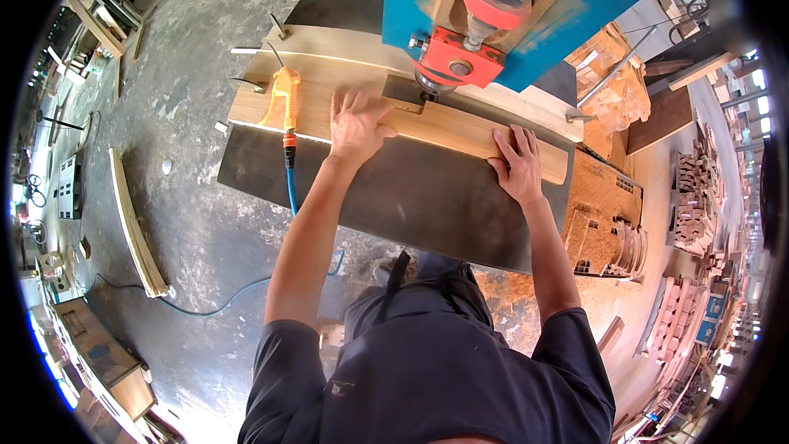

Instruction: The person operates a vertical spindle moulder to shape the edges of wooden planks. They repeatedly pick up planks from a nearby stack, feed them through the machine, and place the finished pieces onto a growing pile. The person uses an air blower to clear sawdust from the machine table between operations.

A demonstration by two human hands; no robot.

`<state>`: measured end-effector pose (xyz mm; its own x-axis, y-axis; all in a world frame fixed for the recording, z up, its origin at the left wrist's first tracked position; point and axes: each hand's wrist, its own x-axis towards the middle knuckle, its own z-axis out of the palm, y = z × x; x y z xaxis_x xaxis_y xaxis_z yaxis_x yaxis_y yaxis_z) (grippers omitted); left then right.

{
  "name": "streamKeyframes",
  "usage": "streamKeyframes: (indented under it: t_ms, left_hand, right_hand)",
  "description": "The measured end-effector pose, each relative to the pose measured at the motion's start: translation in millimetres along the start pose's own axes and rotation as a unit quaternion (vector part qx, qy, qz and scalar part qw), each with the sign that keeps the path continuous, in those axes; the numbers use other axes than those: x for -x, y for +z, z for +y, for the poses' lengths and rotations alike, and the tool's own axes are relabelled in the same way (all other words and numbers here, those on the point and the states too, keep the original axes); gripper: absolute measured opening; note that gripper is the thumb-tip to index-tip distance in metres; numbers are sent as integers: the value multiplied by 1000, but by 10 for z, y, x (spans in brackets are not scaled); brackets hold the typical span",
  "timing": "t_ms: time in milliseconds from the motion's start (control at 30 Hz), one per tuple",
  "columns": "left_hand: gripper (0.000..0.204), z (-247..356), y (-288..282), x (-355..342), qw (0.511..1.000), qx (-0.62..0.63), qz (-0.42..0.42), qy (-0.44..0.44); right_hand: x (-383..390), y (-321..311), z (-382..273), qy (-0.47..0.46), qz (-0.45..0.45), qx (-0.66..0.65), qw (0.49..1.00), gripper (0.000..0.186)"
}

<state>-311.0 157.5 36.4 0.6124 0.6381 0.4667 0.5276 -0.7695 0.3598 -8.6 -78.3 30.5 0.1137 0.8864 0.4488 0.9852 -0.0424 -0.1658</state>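
Note:
A pale wooden board (pixel 460 132) lies slantwise on the dark machine table (pixel 394 185), under the cutter. A notch shows in its far edge near the bit (pixel 426 97). My left hand (pixel 358 127) grips the board's left end, slightly blurred, its thumb towards the wood. Over the right part rests my right hand (pixel 518 166), fingers across the top and thumb at the near side. Left of my left hand, an orange air blow gun (pixel 285 97) sits on a wider wooden panel (pixel 320 92). The bit's tip is partly hidden by the wood.
The red machine head (pixel 460 57) hangs above the board, in front of a blue frame (pixel 538 33). A blue hose (pixel 218 310) runs over the floor at left. Long wooden strips (pixel 136 226) lie there too. Sawdust (pixel 600 205) and stacked wood pieces (pixel 699 197) are at right.

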Motion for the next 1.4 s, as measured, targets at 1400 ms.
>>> streamKeyframes:
  t_ms: [1400]
  left_hand:
    - [43,-55,129,-199,998,-7,-30,-58]
  right_hand:
    - [-239,116,107,-13,12,-16,1000,56]
